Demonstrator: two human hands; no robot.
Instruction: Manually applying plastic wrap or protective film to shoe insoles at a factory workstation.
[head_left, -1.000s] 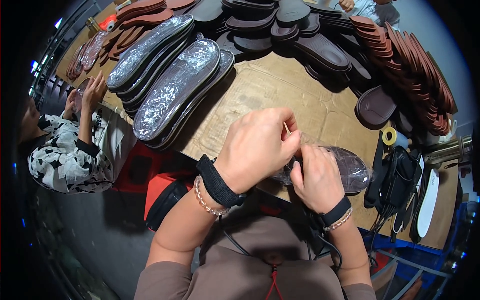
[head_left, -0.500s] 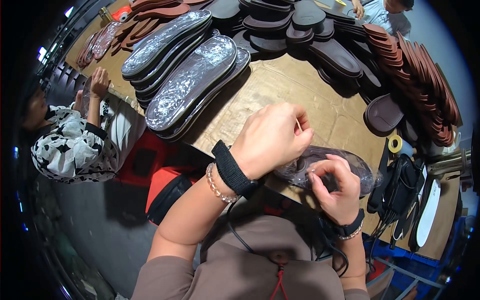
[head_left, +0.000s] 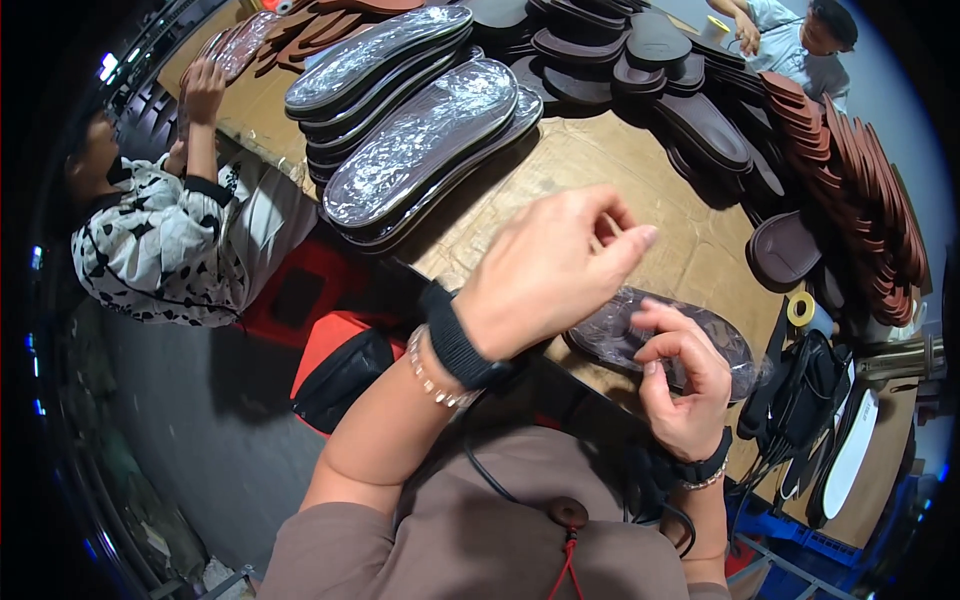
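A dark brown shoe sole [head_left: 735, 342] in clear plastic film lies at the near table edge, partly hidden behind my hands. Above its left end hovers my left hand [head_left: 550, 262], thumb stretched out apart from its bent fingers, with nothing visible between them. My right hand [head_left: 692, 388] is over the sole's near side. Its fingers are loosely curled and spread, the thumb close to the index finger, and I see nothing held there. To the left of the bare cardboard, film-wrapped soles [head_left: 425, 145] lie in two stacks.
Dark soles [head_left: 700, 130] pile up at the back, and reddish-brown ones [head_left: 870, 190] stand at the right. Also at right are a tape roll [head_left: 800, 309], a black pouch [head_left: 808, 375] and a white sole [head_left: 850, 460]. Co-workers sit at left [head_left: 165, 240] and far right [head_left: 800, 45].
My left thumb has moved away from the fingers, and that hand has shifted slightly. My right fingers have loosened. The view has swung a little; the left co-worker's hand is higher.
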